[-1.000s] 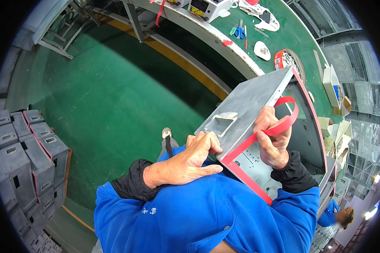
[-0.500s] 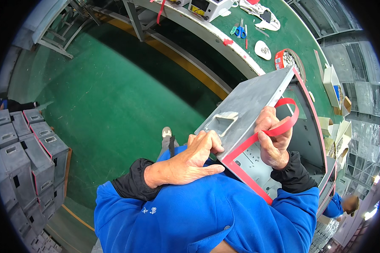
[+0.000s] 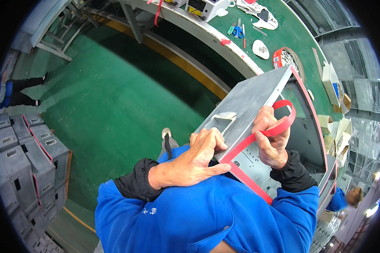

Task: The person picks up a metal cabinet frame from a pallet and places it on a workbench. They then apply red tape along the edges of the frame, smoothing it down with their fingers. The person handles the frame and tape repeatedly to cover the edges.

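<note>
A green workshop floor [image 3: 105, 105] lies under the person, and a long bench [image 3: 223, 38] curves along the far side. Nearest to the camera, the left hand [image 3: 190, 162] lies flat on the lower corner of a grey metal box [image 3: 245, 109], its fingers [image 3: 213, 141] spread and pressing on the edge, not closed around anything. Just beside it, the right hand [image 3: 272, 139] pinches a red strip [image 3: 283, 124] between thumb and fingers; the strip makes a loose loop above the hand and already follows the lower rim of the box. Compared with a second ago almost nothing has moved: both hands stay in the same grip, so the strip seems to be pressed slowly onto the rim. Farther away, grey boxes [image 3: 25, 160] are stacked at the left, and scissors [image 3: 236, 30] and a tape roll [image 3: 278, 57] rest on the bench.
</note>
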{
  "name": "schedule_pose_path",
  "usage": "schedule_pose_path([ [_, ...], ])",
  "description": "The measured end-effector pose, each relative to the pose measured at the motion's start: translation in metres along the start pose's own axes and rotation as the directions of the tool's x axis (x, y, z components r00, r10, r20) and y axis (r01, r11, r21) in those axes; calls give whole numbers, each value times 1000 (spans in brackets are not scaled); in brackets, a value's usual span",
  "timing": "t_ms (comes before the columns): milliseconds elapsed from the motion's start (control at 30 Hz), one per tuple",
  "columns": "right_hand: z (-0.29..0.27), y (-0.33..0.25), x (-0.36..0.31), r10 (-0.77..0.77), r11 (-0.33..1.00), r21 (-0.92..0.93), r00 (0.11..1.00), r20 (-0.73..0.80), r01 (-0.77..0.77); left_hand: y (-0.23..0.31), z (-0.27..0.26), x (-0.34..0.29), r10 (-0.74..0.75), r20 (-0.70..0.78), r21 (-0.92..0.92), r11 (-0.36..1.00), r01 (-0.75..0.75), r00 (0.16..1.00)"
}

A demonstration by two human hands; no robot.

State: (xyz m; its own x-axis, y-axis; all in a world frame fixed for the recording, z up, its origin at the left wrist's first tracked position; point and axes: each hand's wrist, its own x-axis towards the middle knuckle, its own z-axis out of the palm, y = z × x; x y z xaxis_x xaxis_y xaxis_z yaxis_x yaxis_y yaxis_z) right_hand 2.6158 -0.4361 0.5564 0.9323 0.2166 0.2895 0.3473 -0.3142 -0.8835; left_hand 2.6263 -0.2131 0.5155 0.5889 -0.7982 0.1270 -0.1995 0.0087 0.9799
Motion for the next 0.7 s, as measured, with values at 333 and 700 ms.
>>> schedule_pose_path([
  [333,-5,8,1,-169,975,-133,982,84,180,8,4,3,-86,-56,53,995,89,995],
  [700,-14,22,2,112,947,322,941,-319,-4,5,6,3,-78,-59,-19,997,77,995],
])
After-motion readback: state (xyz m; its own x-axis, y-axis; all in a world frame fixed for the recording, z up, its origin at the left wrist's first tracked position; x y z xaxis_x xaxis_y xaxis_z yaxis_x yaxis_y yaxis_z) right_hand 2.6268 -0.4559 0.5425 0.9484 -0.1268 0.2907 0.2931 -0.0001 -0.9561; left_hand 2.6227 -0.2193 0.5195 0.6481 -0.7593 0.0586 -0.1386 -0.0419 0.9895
